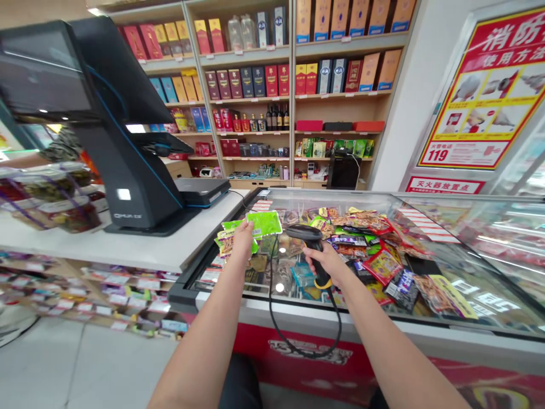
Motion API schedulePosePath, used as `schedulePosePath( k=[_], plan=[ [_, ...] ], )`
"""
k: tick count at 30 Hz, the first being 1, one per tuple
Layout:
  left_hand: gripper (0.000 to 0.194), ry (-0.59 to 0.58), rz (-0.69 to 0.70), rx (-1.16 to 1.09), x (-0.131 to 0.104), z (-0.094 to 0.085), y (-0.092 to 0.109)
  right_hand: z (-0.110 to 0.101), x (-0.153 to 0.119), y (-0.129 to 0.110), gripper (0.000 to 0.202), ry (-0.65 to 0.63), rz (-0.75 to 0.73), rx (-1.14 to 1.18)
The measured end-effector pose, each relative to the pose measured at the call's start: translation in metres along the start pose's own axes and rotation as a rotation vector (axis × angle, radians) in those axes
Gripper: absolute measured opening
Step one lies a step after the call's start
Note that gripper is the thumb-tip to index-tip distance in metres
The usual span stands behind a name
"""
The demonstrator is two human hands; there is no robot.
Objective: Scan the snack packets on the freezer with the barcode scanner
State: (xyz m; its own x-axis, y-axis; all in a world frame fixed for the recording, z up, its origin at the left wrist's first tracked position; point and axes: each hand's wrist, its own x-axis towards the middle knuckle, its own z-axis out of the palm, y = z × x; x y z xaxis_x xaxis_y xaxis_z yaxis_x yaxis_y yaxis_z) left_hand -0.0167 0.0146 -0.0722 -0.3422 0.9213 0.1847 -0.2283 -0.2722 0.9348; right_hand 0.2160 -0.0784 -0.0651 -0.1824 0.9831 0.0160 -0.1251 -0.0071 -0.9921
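Note:
My left hand [242, 237] is closed on a bright green snack packet [264, 224], held above the glass top. Under and beside that hand are more snack packets [224, 241], green and yellow; whether the hand also grips these I cannot tell. In my right hand [327, 258] is a black barcode scanner [314, 241], its fingers wrapped round the handle. The scanner's head points left toward the green packet, a short gap apart. Its black cable [272, 307] loops down over the front of the freezer.
A heap of snack packets [361, 227] covers the glass-topped freezer [430, 324] to the right. At left, a checkout terminal [140, 170] and stacked jars [59, 196] stand on a white counter [170, 250]. Behind are shelves of boxes [251, 82]. A person's sleeve [63, 145] shows at far left.

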Motion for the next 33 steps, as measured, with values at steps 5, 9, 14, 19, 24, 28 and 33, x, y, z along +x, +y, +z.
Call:
schedulePosePath(
  k=[5, 9, 14, 19, 24, 28, 33],
  plan=[
    [0.013, 0.101, 0.172, 0.551, -0.001, -0.038, 0.015, 0.031, 0.007, 0.005, 0.03, -0.083, 0.011, 0.019],
    [0.019, 0.125, 0.195, 1.043, -0.006, -0.044, 0.018, 0.047, 0.008, 0.009, 0.031, -0.107, 0.018, 0.051],
    [0.057, 0.173, 0.314, 1.345, -0.019, -0.037, 0.016, 0.05, 0.004, 0.013, 0.035, -0.094, 0.032, 0.072],
    [0.047, 0.159, 0.442, 1.317, -0.029, -0.016, 0.018, 0.032, -0.003, 0.011, 0.037, -0.002, 0.043, 0.105],
    [0.034, -0.018, 0.526, 1.14, -0.034, 0.036, 0.01, -0.024, -0.013, -0.016, 0.035, 0.139, -0.064, 0.046],
    [0.019, -0.153, 0.474, 1.042, -0.039, 0.087, -0.009, -0.088, -0.03, -0.043, 0.039, 0.319, -0.148, -0.013],
    [0.018, -0.242, 0.34, 1.046, -0.044, 0.142, -0.03, -0.158, -0.059, -0.053, 0.04, 0.491, -0.184, -0.072]
  ],
)
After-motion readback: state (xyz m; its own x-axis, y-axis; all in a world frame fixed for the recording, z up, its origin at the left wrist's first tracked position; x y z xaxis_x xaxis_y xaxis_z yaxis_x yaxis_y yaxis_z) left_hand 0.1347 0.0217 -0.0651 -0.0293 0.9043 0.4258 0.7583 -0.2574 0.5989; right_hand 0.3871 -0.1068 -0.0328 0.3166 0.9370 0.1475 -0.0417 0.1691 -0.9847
